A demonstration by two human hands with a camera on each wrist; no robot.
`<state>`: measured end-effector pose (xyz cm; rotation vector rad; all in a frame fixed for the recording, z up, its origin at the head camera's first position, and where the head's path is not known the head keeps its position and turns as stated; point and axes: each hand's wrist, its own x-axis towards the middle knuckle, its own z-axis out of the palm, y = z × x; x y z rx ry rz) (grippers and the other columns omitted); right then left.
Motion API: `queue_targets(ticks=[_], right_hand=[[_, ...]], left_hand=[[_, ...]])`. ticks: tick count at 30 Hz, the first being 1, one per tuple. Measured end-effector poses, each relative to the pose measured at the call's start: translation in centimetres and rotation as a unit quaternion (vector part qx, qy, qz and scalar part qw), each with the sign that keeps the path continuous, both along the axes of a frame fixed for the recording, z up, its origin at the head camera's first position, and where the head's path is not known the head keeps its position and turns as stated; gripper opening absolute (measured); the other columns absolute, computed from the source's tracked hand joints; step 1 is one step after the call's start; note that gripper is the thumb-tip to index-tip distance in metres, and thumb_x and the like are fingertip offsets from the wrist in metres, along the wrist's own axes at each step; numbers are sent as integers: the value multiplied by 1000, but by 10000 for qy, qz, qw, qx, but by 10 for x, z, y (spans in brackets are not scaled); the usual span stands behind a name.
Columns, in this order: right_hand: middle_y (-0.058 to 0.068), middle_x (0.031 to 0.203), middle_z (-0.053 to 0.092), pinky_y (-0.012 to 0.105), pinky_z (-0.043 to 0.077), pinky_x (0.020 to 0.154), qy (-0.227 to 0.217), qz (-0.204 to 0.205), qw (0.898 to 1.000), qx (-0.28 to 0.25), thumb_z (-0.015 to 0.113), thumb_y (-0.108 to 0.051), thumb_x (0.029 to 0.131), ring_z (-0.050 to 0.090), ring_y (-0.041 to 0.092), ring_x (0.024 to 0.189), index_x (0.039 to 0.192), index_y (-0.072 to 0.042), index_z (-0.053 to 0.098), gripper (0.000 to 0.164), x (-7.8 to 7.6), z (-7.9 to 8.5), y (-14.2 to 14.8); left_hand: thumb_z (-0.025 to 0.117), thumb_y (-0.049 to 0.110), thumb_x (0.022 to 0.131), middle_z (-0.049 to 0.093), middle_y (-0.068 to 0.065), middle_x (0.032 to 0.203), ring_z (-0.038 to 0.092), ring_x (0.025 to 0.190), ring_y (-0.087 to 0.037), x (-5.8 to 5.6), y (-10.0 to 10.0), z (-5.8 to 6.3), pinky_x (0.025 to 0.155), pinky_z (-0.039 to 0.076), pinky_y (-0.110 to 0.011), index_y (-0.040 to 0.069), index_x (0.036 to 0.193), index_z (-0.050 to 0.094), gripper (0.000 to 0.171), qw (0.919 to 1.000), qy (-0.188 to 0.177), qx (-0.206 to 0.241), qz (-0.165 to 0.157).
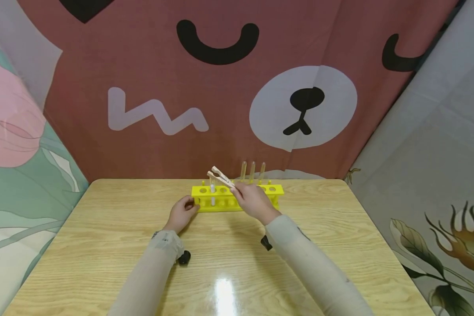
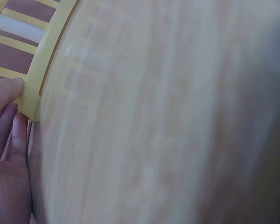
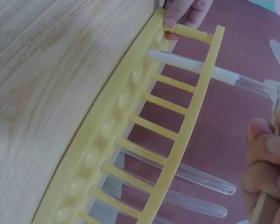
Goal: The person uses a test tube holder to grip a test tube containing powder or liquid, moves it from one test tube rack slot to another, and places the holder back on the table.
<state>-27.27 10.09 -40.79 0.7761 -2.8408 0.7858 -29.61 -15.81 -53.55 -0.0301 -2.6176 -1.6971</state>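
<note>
A yellow test tube rack (image 1: 237, 192) stands near the table's far edge. My left hand (image 1: 180, 213) grips its left end, with the thumb on the base in the left wrist view. A test tube (image 3: 191, 64) with white contents stands in a hole near that end. My right hand (image 1: 254, 202) holds a wooden test tube clamp (image 1: 222, 176) by its handle, over the rack. The clamp's tips are at the mouth of the white-filled tube; whether they touch the glass I cannot tell. In the left wrist view the rack (image 2: 33, 88) shows only partly.
Three clear test tubes (image 1: 253, 170) stand upside down along the rack's back side. Behind the wooden table (image 1: 221, 245) hangs a printed brown curtain (image 1: 221, 149). Other patterned cloths hang at left and right. Black wrist cameras (image 1: 184, 257) sit under both sleeves.
</note>
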Motion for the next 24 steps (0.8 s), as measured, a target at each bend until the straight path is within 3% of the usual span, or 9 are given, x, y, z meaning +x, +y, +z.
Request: queue_targets(ticks=[13,24], right_hand=[[-3,58,36,22,28,44,380,127,9987,300,50,-23,109,30,9,45,88,-9,55,25,2,-3,-4],[-3,58,38,22,29,43,341,115,9982,472,52,-22,108,32,10,44,90,-8,59,24,-1,-1,-9]], left_hand=[[67,11,99,60,-21,131,57,123,-35,1,0,0,104,49,-49,-1,119,63,24,10000,36,-41,-38],[67,11,99,62,-20,128,58,121,-34,1,0,0,103,49,-49,-1,120,64,24,9998,144,39,-93]])
